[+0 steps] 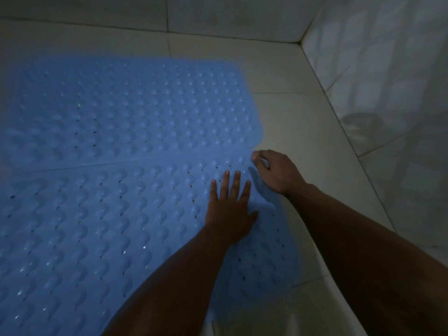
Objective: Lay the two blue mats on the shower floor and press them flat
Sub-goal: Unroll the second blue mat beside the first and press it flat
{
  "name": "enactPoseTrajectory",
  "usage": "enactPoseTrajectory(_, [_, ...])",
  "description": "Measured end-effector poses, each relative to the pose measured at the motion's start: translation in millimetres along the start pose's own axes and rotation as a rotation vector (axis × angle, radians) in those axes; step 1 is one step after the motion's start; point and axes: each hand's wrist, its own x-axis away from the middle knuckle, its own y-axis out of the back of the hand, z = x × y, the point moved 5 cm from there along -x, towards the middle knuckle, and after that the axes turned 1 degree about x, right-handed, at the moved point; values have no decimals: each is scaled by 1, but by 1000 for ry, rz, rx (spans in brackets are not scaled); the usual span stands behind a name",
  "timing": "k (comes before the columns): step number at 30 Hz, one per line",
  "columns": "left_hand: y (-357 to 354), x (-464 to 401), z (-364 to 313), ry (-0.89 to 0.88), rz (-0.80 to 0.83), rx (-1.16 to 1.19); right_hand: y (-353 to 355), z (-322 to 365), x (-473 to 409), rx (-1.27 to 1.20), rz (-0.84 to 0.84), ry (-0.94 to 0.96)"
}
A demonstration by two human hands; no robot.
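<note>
left hand (229, 209) flat on near mat (97, 226), right hand (275, 170) pinching its corner

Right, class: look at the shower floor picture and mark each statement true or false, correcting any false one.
1. Two blue mats lie side by side on the tiled floor. True: the far mat and near mat meet along a seam.
2. The left hand is clenched in a fist. False: it lies flat, fingers straight, on the near mat.
3. The right hand pinches the near mat's far right corner. True.
4. The mats are smooth. False: both carry rows of raised bumps and small holes.
5. The left hand rests on the far mat. False: it rests on the near one.
</note>
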Motion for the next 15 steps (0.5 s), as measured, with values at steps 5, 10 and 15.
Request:
enactPoseTrajectory(5, [-12, 9, 3, 21, -100, 15, -21, -23, -13, -55, -121, 34])
enactPoseTrajectory(10, [-11, 7, 3, 65, -83, 15, -35, -27, -10, -58, -215, -2])
enactPoseTrajectory(15, [-11, 6, 2, 73, 38, 90, -20, -12, -3, -52, -216, 31])
